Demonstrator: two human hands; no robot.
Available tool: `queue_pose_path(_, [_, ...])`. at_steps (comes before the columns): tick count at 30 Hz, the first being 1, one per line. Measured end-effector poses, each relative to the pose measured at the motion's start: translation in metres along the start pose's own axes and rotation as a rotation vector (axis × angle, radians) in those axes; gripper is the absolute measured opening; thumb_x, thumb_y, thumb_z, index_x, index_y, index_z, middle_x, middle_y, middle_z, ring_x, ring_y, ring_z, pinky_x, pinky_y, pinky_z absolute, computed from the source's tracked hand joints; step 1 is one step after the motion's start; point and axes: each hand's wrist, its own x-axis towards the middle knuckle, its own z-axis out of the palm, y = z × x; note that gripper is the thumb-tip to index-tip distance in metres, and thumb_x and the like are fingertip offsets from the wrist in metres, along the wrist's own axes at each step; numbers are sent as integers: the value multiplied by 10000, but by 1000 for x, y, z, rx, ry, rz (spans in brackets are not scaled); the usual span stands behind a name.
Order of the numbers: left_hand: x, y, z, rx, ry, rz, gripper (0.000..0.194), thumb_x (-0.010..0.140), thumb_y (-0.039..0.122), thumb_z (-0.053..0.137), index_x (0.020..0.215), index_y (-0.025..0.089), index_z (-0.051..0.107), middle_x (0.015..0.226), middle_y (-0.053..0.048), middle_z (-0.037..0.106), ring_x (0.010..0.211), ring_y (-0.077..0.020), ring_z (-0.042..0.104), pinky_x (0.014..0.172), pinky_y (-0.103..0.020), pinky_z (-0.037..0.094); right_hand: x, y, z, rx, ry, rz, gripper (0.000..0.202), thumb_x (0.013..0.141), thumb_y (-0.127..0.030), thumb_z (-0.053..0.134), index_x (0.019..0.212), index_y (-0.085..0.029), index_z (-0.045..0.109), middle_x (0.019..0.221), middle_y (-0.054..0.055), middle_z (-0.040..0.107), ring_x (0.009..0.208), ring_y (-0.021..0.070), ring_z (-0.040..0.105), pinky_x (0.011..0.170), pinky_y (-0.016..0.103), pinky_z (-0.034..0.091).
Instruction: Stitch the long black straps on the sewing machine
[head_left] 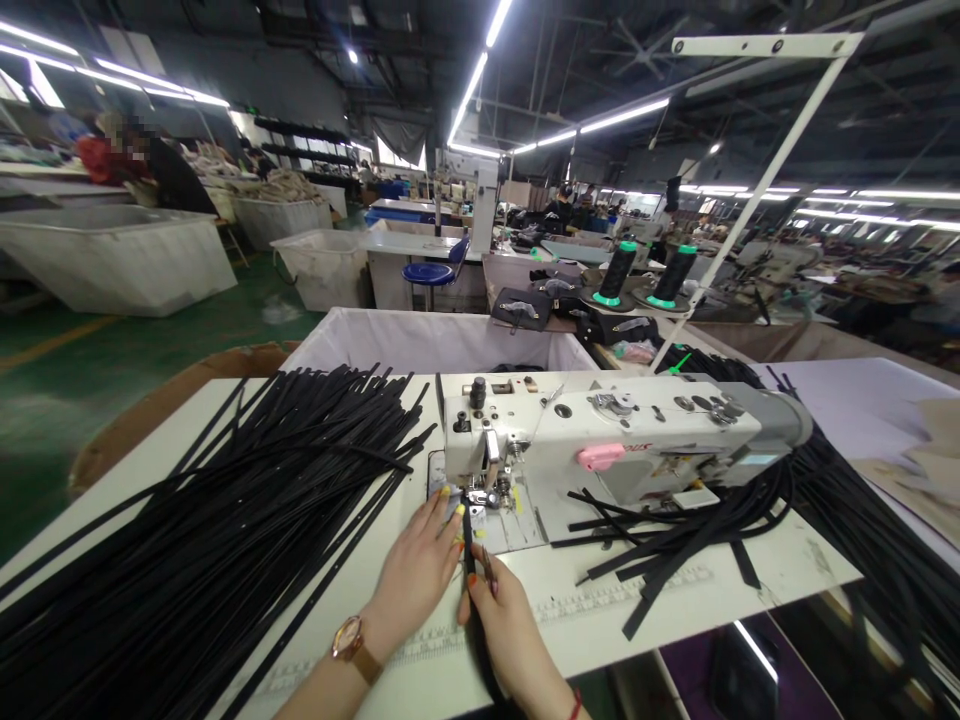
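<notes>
The left hand (420, 560) lies flat on the desk (660, 610), fingers spread and pointing forward, its fingertips pressing beside a narrow black strap (468, 545) just short of the presser foot (480, 497) of the white sewing machine (600, 440). A rose-gold watch (349, 640) sits on that wrist. The right hand (510, 625) is just to the right of the left one, nearly touching it, its thumb and fingers pinched on the same strap, which runs back between the two hands toward the desk's near edge. A small metal tool also shows in the right hand's grip; what it is cannot be told. Left of the left hand, a big heap of black straps (225, 520) covers the desk. Right of the right hand, under the machine's arm, a smaller tangle of straps (675, 530) spills over the desk. Beyond the machine stand two green-based thread cones (645, 275).
</notes>
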Motion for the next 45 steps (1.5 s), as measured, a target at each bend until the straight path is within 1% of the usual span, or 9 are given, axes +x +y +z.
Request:
queue_pose_path(6, [0,1,-2,5,3,-5,407,929,236,465,1326,152,492,1466,-154,408,1361,-323,364,1063,-506,417,-1,0,-1,-5,-2,7,303,899,-261,449,1140,-121,567,569,-30,602,571,144,501,618,267,385])
queue_pose_path(12, [0,2,0,-3,-1,-14,426,920,213,460,1341,155,480,1474,-149,396,1367,-319,353,1077,-491,403,0,-1,0,-10,1,5,293,885,-213,449,1129,-104,569,557,-38,580,584,138,490,625,265,383])
queue_pose_path(15, [0,2,0,-9,-2,-14,422,914,211,467,1331,152,489,1477,-149,390,1368,-322,349,1082,-495,398,0,-2,0,-20,-1,15,296,892,-224,444,1135,-104,563,555,-41,577,563,133,465,595,260,364])
queue_pose_path(20, [2,3,-4,12,-20,-3,416,917,201,458,1326,130,489,1470,-169,392,1372,-326,339,1084,-487,397,0,-3,-1,-16,9,22,315,898,-237,443,1160,-104,558,549,-45,571,556,131,453,594,261,351])
queue_pose_path(25, [5,3,-4,21,-11,2,424,903,194,464,1321,128,484,1460,-171,405,1359,-331,360,1078,-504,399,0,0,-2,21,25,34,393,902,-258,448,1256,-100,514,596,-23,618,582,139,467,603,264,344])
queue_pose_path(29, [7,4,-4,21,-7,-1,419,903,189,455,1317,131,483,1451,-169,420,1352,-330,373,1076,-519,385,0,1,-4,13,43,42,414,903,-299,463,1270,-114,514,608,-18,631,581,141,463,582,261,321])
queue_pose_path(33, [7,6,-7,26,-6,-30,403,920,198,441,1316,150,489,1450,-163,426,1349,-337,375,1068,-554,365,-1,-1,-5,4,40,32,412,898,-295,464,1265,-116,522,575,-30,615,592,145,473,623,267,344])
queue_pose_path(38, [6,9,-10,50,-5,-51,392,928,201,433,1314,164,488,1449,-158,432,1350,-328,372,1069,-565,346,-4,-4,-7,-37,14,25,405,899,-291,456,1254,-111,532,550,-37,594,565,146,468,616,271,345])
queue_pose_path(45, [6,11,-12,47,8,-64,382,927,214,430,1302,167,487,1437,-160,445,1353,-317,368,1072,-570,330,-3,7,-8,-52,43,27,444,900,-357,468,1259,-103,525,549,-17,617,614,183,550,688,308,396])
